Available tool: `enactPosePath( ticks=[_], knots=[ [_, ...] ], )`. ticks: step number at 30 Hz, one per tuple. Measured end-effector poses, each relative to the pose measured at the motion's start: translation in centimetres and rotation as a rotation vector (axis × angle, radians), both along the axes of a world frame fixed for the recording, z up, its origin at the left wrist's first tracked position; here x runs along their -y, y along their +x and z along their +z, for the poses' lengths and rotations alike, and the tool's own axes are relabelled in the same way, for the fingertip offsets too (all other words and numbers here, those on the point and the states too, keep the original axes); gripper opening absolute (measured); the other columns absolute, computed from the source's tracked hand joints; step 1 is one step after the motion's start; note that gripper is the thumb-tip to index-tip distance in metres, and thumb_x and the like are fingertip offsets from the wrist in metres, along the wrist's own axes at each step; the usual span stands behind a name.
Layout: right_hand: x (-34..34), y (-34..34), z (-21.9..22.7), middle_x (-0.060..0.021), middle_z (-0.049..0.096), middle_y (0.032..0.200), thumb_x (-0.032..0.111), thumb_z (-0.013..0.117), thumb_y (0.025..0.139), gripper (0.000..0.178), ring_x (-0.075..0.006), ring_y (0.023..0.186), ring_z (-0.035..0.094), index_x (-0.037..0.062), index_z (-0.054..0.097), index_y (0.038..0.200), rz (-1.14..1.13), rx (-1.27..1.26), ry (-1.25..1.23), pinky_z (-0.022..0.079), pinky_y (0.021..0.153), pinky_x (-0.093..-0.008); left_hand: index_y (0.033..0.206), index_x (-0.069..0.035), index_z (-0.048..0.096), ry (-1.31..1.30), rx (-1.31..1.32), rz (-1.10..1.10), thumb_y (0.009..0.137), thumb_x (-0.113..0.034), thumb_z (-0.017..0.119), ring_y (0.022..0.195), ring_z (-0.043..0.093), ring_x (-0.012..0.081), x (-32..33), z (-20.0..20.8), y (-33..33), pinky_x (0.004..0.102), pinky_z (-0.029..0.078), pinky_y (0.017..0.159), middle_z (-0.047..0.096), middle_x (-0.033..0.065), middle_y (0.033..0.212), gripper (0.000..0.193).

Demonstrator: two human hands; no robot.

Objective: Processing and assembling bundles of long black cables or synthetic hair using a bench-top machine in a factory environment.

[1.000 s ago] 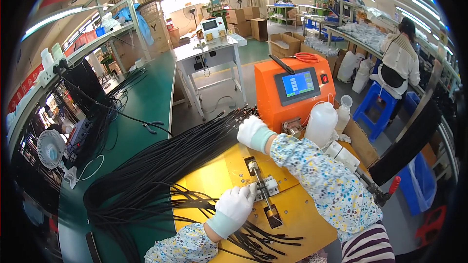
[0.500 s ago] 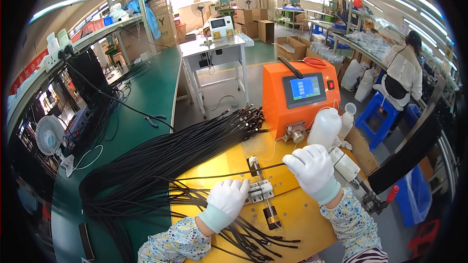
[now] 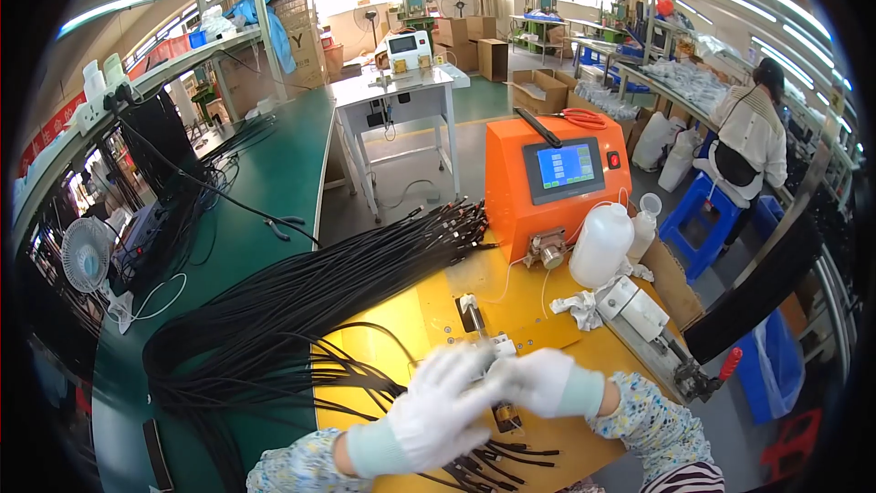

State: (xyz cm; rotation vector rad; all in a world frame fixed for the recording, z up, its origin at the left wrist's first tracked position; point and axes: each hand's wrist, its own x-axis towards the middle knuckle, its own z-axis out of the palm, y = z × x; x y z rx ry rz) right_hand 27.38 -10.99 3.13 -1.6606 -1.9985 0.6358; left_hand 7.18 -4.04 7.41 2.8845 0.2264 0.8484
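My left hand (image 3: 438, 411), in a white glove and smeared by motion, hangs over the yellow work plate (image 3: 383, 327). Its fingers point toward my right hand (image 3: 543, 382), also gloved, whose fingers are bent closed; whatever lies in them is hidden. Both hands meet in front of a small metal clamp fixture (image 3: 504, 345), covering much of it. One black cable (image 3: 388, 330) arcs from the left to behind my left hand. Below the hands, several cable ends with connectors (image 3: 511, 456) lie fanned out on the plate.
A thick bundle of black cables (image 3: 301, 283) lies across the green table (image 3: 255, 219). Behind the plate stands an orange machine (image 3: 520, 192) with a screen, beside a white bottle (image 3: 602, 242). A lever clamp (image 3: 639, 315) lies right. Another person (image 3: 753, 137) works at the far right.
My right hand has come down and left from beside the bottle to meet my left hand. My left hand has shifted lower. The cable stretched between them now bends slackly.
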Motion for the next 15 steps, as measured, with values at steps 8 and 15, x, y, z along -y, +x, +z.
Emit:
enactPosePath(
  ticks=[8,15],
  knots=[
    [-0.8,0.4,-1.2,-0.0139,0.067,0.082,0.016,0.058,0.091,0.017,-0.0237,0.072,0.066,0.0017,0.063,0.099,-0.136,-0.550,-0.015,0.051,0.067,-0.0318,0.102,-0.002,0.063,-0.735,0.074,0.228,0.086,-0.009,0.064,0.072,0.068,0.0265,-1.7,-6.3,0.1,0.0312,0.053,0.067,0.068,0.0156,0.082,0.018],
    [-1.1,0.5,-1.1,-0.0127,0.067,0.081,0.013,0.058,0.091,0.016,-0.0191,0.071,0.064,-0.0006,0.063,0.097,-0.114,-0.340,0.038,0.050,0.065,-0.0299,0.095,-0.003,0.062,-0.550,0.063,0.252,0.087,-0.012,0.064,0.072,0.068,0.0280,-1.5,-6.2,0.5,0.0338,0.053,0.063,0.067,0.0165,0.080,0.012]
  ],
)
